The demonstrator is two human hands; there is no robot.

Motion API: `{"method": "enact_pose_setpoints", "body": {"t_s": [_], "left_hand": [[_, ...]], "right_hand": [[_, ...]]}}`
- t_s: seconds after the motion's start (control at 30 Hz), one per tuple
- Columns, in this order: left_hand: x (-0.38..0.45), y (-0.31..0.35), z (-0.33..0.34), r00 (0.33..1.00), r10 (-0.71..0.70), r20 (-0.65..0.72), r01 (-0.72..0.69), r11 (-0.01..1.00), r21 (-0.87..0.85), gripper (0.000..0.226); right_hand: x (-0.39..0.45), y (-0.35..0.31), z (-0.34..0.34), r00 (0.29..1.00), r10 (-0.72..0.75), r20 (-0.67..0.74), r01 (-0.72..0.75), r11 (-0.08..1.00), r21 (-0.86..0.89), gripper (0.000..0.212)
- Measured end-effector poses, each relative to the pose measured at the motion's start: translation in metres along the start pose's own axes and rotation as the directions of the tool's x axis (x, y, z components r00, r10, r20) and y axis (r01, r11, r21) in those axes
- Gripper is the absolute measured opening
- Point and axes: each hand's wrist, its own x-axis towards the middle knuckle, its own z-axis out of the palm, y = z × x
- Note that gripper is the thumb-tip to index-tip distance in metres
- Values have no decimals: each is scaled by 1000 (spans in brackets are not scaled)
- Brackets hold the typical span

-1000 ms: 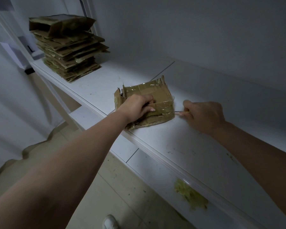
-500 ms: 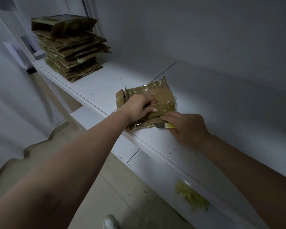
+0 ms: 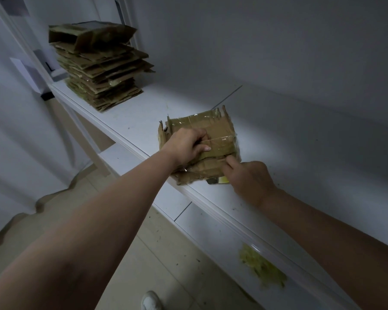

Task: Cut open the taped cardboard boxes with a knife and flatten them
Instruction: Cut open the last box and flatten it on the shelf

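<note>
A small brown cardboard box (image 3: 220,128), wrapped in clear tape and partly crushed, lies near the front edge of the white shelf (image 3: 141,113). My left hand (image 3: 186,145) grips its top, fingers curled into the flap seam and thumb lying along the tape. My right hand (image 3: 249,180) is at the box's near right corner, with a fingertip touching the lower flap edge. It holds a knife (image 3: 222,180), of which only a yellow and dark end shows under the hand. The blade is hidden.
A tall stack of flattened cardboard (image 3: 99,70) stands at the far left end of the shelf. A wall runs close behind the shelf. A yellow-green smear (image 3: 260,267) marks the shelf's front panel. My shoe (image 3: 150,300) is on the tiled floor below.
My right hand has moved from the box's right side round to its near right corner, bringing the knife with it. My left hand has kept its grip on the box top.
</note>
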Motion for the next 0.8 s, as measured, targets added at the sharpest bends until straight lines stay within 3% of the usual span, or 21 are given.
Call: {"method": "enact_pose_setpoints", "body": {"t_s": [0.2, 0.37, 0.53, 0.6, 0.67, 0.8], "left_hand": [[4, 6, -1, 998, -2, 65, 2, 1000, 12, 21], [0, 2, -2, 999, -5, 46, 6, 1000, -23, 20], [-7, 12, -7, 999, 16, 47, -19, 998, 63, 22], [-11, 17, -11, 995, 3, 102, -21, 984, 179, 39], [-15, 21, -15, 982, -9, 186, -45, 957, 286, 69], [-27, 23, -18, 988, 48, 149, -113, 879, 463, 106]], "right_hand": [[-5, 0, 1, 997, 65, 32, -65, 998, 18, 13], [-32, -8, -2, 956, 295, 12, -289, 930, 227, 33], [-38, -8, -6, 919, 387, 78, -391, 864, 318, 35], [-37, -7, -5, 907, 410, 96, -417, 846, 331, 32], [-37, -5, -6, 901, 430, 59, -421, 832, 361, 35], [-28, 6, -10, 876, 457, -156, -343, 817, 463, 34]]}}
